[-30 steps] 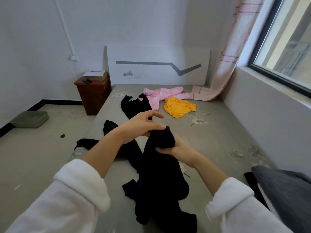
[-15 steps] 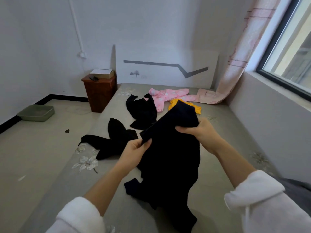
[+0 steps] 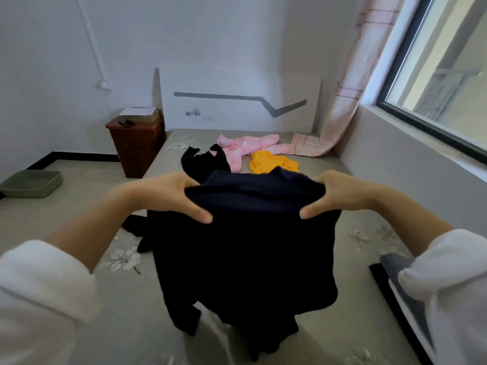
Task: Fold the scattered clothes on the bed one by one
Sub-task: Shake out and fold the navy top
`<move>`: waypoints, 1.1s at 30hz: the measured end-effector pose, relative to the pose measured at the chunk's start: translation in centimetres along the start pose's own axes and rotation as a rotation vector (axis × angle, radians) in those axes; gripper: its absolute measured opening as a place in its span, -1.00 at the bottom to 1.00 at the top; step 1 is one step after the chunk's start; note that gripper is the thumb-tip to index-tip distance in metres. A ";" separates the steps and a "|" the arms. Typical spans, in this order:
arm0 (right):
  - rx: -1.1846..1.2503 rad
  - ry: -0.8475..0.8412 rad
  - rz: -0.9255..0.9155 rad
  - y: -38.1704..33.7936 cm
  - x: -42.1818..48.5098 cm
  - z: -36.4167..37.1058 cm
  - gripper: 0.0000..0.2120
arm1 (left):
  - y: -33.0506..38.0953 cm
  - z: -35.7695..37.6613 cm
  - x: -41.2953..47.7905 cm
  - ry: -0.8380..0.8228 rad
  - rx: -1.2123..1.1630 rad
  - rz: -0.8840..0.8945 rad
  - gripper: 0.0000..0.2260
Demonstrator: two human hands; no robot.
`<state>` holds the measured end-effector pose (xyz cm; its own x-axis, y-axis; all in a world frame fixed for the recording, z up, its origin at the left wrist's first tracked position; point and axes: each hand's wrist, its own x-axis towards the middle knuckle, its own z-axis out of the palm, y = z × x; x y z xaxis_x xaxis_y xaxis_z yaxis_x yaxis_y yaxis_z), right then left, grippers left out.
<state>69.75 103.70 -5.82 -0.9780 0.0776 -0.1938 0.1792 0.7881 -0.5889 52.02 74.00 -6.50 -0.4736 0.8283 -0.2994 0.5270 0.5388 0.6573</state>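
Observation:
I hold a dark navy garment [image 3: 245, 248] up in front of me over the bed [image 3: 355, 222]. My left hand [image 3: 171, 196] grips its top left edge and my right hand [image 3: 334, 193] grips its top right edge, stretching the top wide. The cloth hangs down, its lower end trailing toward the mattress. Behind it lie another black garment [image 3: 200, 162], a pink patterned piece [image 3: 245, 146] and a yellow top [image 3: 271, 163]. A further black item [image 3: 134, 225] peeks out at the left, mostly hidden.
A brown nightstand [image 3: 135, 146] with papers stands left of the bed. A green tray [image 3: 31, 183] sits on the floor at the left. A white headboard [image 3: 237, 101] leans on the far wall. A pink curtain [image 3: 342, 101] hangs by the window. A grey pillow [image 3: 403, 280] lies at the right.
My hands moved apart and rose, spreading the navy garment's top edge wide. It went from bunched between my hands to held stretched and hanging in front of me.

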 end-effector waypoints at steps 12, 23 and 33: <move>-0.730 0.284 0.395 -0.1 -0.5 -4.2 -0.61 | -2.6 -6.1 -1.1 0.507 0.325 -0.283 -0.80; -0.134 0.704 0.577 6.4 5.1 0.0 -0.80 | -6.2 -3.1 3.3 0.815 -0.467 -0.417 -0.77; 0.328 0.970 0.255 7.0 3.3 3.9 -0.65 | -8.2 2.4 3.7 1.088 -0.715 -0.004 -0.71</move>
<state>68.16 107.13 -13.63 -0.5478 0.7869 0.2840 0.2697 0.4875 -0.8304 47.67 73.02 -14.65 -0.9776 0.0970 0.1869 0.1933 0.0615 0.9792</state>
